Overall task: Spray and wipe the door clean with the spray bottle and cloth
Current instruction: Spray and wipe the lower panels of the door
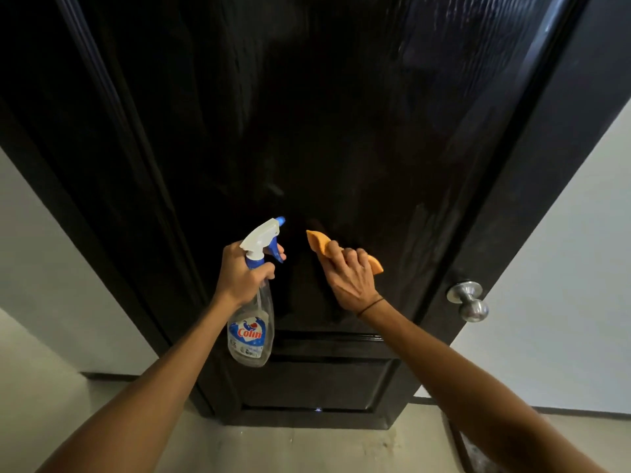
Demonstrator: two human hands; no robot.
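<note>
pale walls [563,268] flank a dark frame [102,165], above a light floor [307,448].

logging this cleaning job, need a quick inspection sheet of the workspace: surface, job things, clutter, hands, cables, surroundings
surface: dark glossy wooden panelled door, faint streaks on its upper right; closed or ajar cannot be told
job's things: clear plastic spray bottle with white and blue trigger head, nozzle aimed at the door; orange cloth, against the door panel
clutter: nothing seen
hands: left hand grips the bottle neck, finger on the trigger; right hand holds the cloth against the door, thin dark band on its wrist
cables: nothing seen
surroundings: round silver metal door knob on the door's right edge; pale walls on both sides; light floor below
</note>
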